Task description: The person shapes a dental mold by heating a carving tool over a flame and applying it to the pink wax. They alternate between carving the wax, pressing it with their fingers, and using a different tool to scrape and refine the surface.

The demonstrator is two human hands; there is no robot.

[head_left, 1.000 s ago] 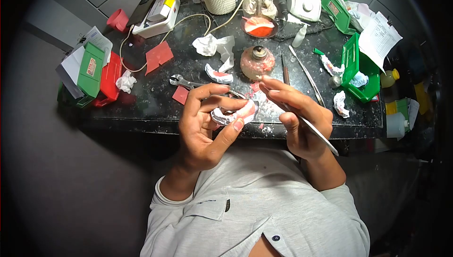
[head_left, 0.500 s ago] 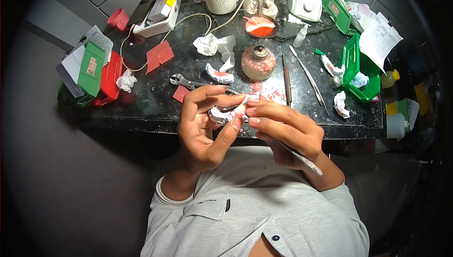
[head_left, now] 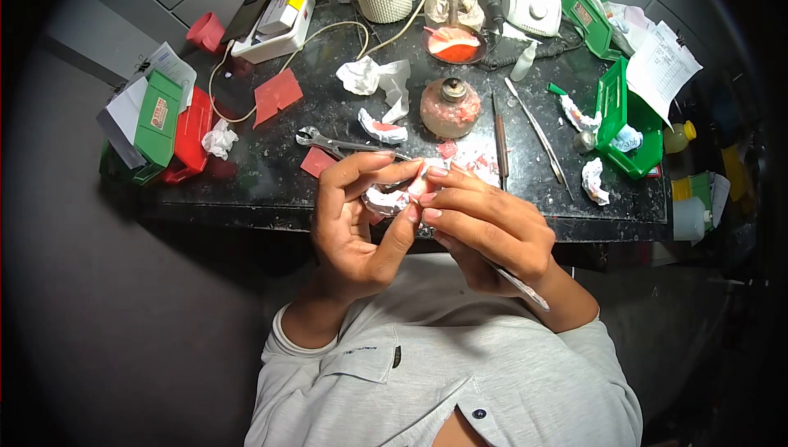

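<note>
My left hand [head_left: 355,238] grips a small white plaster dental cast [head_left: 382,201] between thumb and fingers, just over the bench's front edge. Pink wax [head_left: 422,187] covers the cast's right part. Against that wax press the fingertips of my right hand [head_left: 502,229]. A slim metal spatula [head_left: 525,289] is tucked in the same hand, its flat end sticking out below toward my wrist; its other end is hidden by the fingers. Just beyond my hands lie pink wax scraps [head_left: 478,160], and another cast with pink wax [head_left: 382,128] sits farther back.
A spirit burner [head_left: 450,110] stands behind my hands. Right of it lie a brown-handled tool [head_left: 500,139] and a long metal instrument [head_left: 538,137]. A green box [head_left: 636,147] is at right, red and green boxes [head_left: 193,137] at left. Pink wax sheet [head_left: 277,97] lies left.
My right hand has shifted slightly left, its fingertips moving over the pink wax. The spatula's exposed end has moved a little left and down with it. The left hand still holds the cast.
</note>
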